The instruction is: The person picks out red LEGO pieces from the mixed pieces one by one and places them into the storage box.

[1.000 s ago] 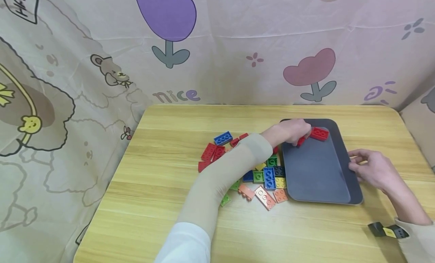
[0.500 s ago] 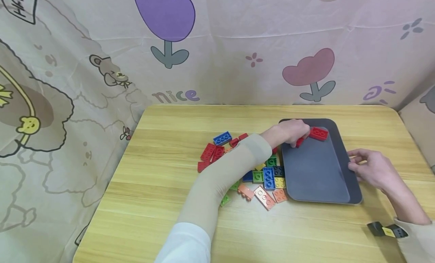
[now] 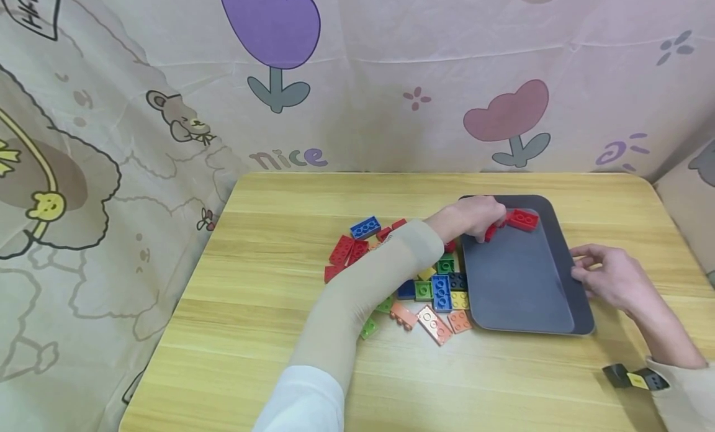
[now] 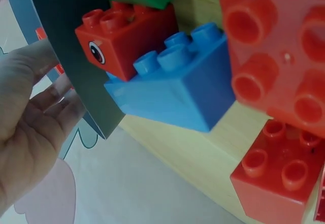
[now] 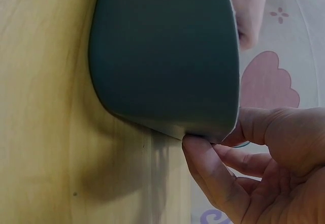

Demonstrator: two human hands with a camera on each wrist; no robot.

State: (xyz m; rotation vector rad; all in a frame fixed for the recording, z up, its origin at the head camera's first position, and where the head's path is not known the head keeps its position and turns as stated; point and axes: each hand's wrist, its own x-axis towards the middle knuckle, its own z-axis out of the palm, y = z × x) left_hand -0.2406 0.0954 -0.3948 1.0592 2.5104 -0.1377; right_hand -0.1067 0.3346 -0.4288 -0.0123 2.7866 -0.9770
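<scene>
Reaching over the left wall of a dark grey rectangular tray (image 3: 519,289) with the left hand (image 3: 480,216), pinching a small red toy brick (image 3: 491,233) inside the tray, near its far-left corner. Holding the fingers narrow around that brick, covering much of it and hiding its contact with the tray floor. Having another red brick (image 3: 523,220) lying just right of the left fingers, near the far wall. Gripping the tray's right wall between thumb and curled fingers of the right hand (image 3: 611,277). Stretching the beige left sleeve (image 3: 363,308) over a loose spread of bricks on the wooden table (image 3: 251,382), covering part of it. Seeing 1 blue brick (image 3: 365,228) at the far side, several red bricks (image 3: 341,251) on the left, 3 orange bricks (image 3: 434,324) along the near edge, and 1 yellow brick (image 3: 460,300) close beside the tray. Spotting in the left wrist view a red brick printed with an eye (image 4: 127,38), overlapping a bright blue brick (image 4: 172,82) outside the tray wall. Facing a pale curtain (image 3: 380,22) printed with tulips, including 1 purple and 1 pink.
</scene>
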